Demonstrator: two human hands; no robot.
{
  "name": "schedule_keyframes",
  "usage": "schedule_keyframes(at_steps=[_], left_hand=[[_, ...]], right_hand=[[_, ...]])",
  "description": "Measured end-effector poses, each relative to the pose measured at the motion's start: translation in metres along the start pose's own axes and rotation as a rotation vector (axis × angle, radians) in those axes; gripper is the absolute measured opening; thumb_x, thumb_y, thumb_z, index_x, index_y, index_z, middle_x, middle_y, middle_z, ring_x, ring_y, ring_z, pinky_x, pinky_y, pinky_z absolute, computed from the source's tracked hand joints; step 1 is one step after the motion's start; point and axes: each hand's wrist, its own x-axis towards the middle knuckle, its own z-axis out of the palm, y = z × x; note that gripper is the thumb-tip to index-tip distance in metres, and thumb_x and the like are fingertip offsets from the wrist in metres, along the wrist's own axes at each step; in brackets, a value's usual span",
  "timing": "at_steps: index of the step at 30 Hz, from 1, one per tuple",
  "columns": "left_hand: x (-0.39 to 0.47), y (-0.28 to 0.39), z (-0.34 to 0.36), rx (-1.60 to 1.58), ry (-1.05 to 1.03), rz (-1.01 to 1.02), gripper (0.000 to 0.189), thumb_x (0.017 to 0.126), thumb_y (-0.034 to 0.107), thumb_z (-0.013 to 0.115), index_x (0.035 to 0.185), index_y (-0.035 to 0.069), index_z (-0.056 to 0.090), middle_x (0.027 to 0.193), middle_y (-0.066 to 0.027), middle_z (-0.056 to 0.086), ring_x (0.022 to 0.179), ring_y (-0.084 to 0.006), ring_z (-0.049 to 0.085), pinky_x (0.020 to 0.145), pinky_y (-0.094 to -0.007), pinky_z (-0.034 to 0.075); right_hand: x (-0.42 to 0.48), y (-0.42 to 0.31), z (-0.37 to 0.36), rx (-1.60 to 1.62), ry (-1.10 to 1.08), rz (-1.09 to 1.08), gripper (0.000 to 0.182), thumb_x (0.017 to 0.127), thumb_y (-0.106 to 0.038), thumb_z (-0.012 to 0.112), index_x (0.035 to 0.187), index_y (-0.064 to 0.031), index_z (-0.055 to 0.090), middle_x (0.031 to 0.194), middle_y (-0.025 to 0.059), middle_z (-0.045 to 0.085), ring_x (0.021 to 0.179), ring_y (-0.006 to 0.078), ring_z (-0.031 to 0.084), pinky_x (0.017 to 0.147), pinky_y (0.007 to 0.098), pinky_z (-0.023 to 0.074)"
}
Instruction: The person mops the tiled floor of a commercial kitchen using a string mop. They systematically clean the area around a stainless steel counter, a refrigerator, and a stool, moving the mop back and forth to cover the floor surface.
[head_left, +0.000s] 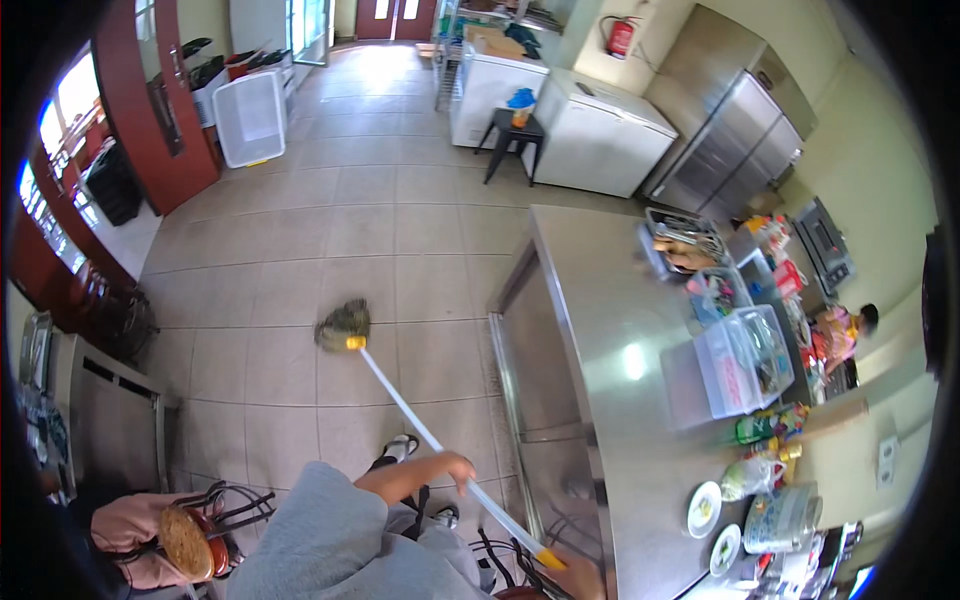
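A mop stretches away from me across the tiled floor, its white pole (405, 409) running diagonally. The dark, stringy mop head (344, 322) lies on the tiles, joined to the pole by a yellow socket. Around the middle of the pole, my left hand (456, 469) is closed, the arm reaching out from a grey sleeve. At the bottom edge, my right hand (576, 574) grips the pole's yellow upper end, partly cut off by the picture's rim. Both hands are beside a stainless steel counter (592, 300).
Plates (704, 510), a lidded plastic box (742, 367) and a utensil tray (682, 244) stand on the counter. A black stool (514, 135) stands before the chest freezers (600, 135). Left are a white tub (251, 120), a steel cabinet (116, 420) and a round-seated stool (187, 544). A person (836, 334) is at right.
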Motion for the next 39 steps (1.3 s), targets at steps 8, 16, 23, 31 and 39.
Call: schedule_keyframes(at_steps=[8, 16, 23, 31, 39], left_hand=[[0.108, 0.162, 0.100, -0.128, 0.150, 0.408, 0.026, 0.051, 0.018, 0.058, 0.071, 0.000, 0.053, 0.054, -0.0130, 0.052, 0.050, -0.0254, 0.051, 0.046, -0.0361, 0.040], [0.078, 0.088, 0.058, -0.105, 0.297, 0.227, 0.028, 0.051, 0.018, 0.055, 0.076, 0.004, 0.056, 0.064, -0.0154, 0.054, 0.061, -0.0281, 0.053, 0.055, -0.0375, 0.041], [0.002, -0.042, 0.034, 0.042, 0.492, -0.355, 0.029, 0.058, 0.025, 0.055, 0.084, 0.013, 0.055, 0.086, -0.0080, 0.054, 0.082, -0.0245, 0.051, 0.067, -0.0436, 0.039], [-0.115, -0.066, 0.055, 0.069, 0.667, -0.749, 0.033, 0.058, 0.030, 0.054, 0.088, 0.019, 0.053, 0.090, -0.0070, 0.050, 0.091, -0.0260, 0.045, 0.071, -0.0465, 0.036], [-0.058, -0.042, 0.100, 0.147, 0.888, -0.311, 0.018, 0.058, 0.026, 0.054, 0.073, 0.016, 0.055, 0.069, -0.0059, 0.053, 0.076, -0.0236, 0.050, 0.060, -0.0394, 0.039]], right_hand=[[-0.147, 0.112, -0.057, 0.787, 0.144, 0.328, 0.043, 0.064, -0.034, 0.057, 0.088, 0.0006, 0.055, 0.063, 0.0045, 0.054, 0.053, 0.0094, 0.048, 0.044, 0.0200, 0.0383], [-0.047, 0.102, -0.037, 0.764, 0.144, 0.360, 0.023, 0.066, -0.017, 0.055, 0.080, 0.0002, 0.057, 0.058, 0.0057, 0.054, 0.050, 0.0125, 0.049, 0.041, 0.0224, 0.0365], [0.100, 0.057, 0.040, 0.284, 0.221, 0.201, 0.023, 0.065, -0.032, 0.053, 0.079, -0.0160, 0.059, 0.072, 0.0086, 0.057, 0.063, 0.0216, 0.055, 0.056, 0.0309, 0.0421], [0.166, -0.037, 0.162, 0.195, -0.138, -0.167, 0.030, 0.067, -0.033, 0.053, 0.086, -0.0115, 0.057, 0.053, 0.0025, 0.051, 0.048, 0.0108, 0.047, 0.046, 0.0251, 0.0373], [0.109, -0.007, 0.113, 0.341, -0.350, -0.089, 0.028, 0.068, -0.026, 0.053, 0.090, -0.0081, 0.055, 0.051, -0.0016, 0.044, 0.043, 0.0071, 0.039, 0.039, 0.0219, 0.0309]])
